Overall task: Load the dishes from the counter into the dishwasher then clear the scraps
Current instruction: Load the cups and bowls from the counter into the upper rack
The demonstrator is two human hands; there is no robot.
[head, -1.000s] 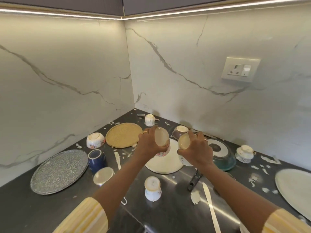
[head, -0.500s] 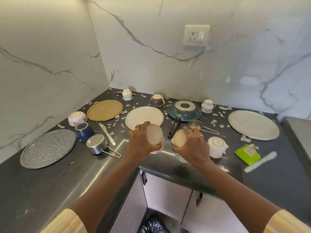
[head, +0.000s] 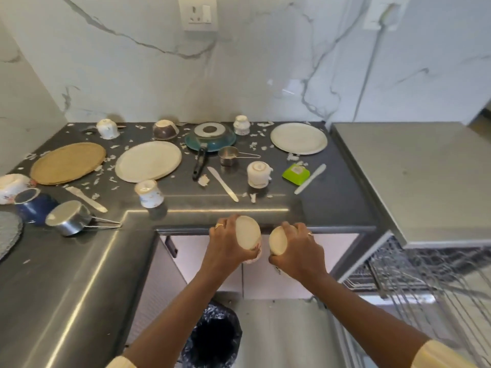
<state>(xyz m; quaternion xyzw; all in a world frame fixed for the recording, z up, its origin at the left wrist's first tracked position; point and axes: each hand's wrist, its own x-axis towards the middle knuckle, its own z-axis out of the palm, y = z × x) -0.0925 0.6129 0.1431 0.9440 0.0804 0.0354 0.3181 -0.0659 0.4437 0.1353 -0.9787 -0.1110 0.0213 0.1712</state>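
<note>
Dark counter (head: 337, 192), strewn with white scraps (head: 253, 146) and upturned dishes, sits just beyond your hands. Your left hand (head: 225, 248) is curled round the left cup (head: 248, 232) and your right hand (head: 299, 252) round the right cup (head: 277, 240), side by side in front of the counter edge, probably taken as a pair to save trips to the pulled-out dishwasher rack (head: 425, 274) on your right. Both cups show pale cream round bases to the camera, the left one has a floral print low down, and the insides are hidden.
</note>
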